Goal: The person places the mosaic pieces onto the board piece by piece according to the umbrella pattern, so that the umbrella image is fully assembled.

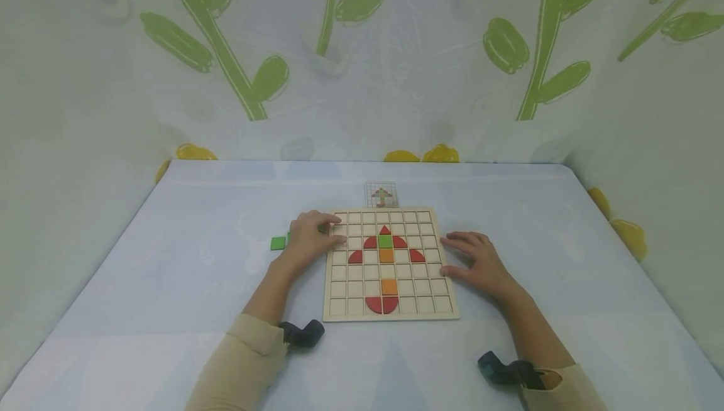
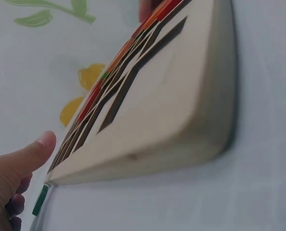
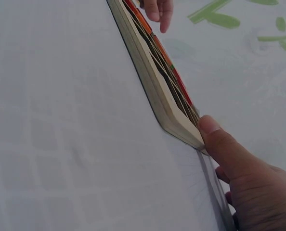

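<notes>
A pale wooden grid board [image 1: 390, 320] lies on the white table. On it are a red triangle [image 1: 384, 230], a green square [image 1: 384, 241], two orange squares [image 1: 389, 286] and several red rounded pieces [image 1: 374, 305]. My left hand [image 1: 308, 238] reaches over the board's upper left edge, thumb and forefinger apart, with nothing visible between them. Beside it lie a few green squares [image 1: 278, 243], partly hidden by the hand. At the right edge, my right hand [image 1: 479, 262] touches the board with thumb and fingertips; in the right wrist view its thumb [image 3: 209, 126] lies against a corner.
A small card [image 1: 381, 195] printed with a gridded coloured figure lies just behind the board. Beyond the table's back edge hangs a pale backdrop [image 1: 396, 97] with green leaves and yellow shapes. A black wrist strap mount [image 1: 305, 334] sticks out from the left wrist.
</notes>
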Demonstrator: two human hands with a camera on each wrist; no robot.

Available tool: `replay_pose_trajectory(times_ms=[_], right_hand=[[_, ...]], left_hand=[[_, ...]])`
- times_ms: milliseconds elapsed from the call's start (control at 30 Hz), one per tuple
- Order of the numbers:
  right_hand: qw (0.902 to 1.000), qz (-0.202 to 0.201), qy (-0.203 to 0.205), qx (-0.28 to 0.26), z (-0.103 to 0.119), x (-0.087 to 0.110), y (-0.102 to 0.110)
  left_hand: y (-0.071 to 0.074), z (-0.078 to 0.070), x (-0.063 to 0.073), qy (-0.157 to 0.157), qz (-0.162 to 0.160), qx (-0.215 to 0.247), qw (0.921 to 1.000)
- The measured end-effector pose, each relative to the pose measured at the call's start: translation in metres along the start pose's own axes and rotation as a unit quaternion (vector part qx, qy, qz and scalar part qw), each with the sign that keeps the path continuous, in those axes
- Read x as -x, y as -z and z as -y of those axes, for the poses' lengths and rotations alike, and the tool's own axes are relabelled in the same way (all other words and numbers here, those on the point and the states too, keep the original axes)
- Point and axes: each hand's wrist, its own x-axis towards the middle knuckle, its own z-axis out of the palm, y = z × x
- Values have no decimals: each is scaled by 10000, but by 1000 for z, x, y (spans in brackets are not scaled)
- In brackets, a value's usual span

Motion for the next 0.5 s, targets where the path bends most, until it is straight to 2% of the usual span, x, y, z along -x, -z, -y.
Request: replay_pose_trajectory(times_ms=[200,500], right_hand=[[10000,-3,2,76,0,1,0],[10000,-21,11,67,1,1,1]], left_hand=[[8,11,0,120,-89,34,9999],[15,25,-3,367,-164,-307,9987]])
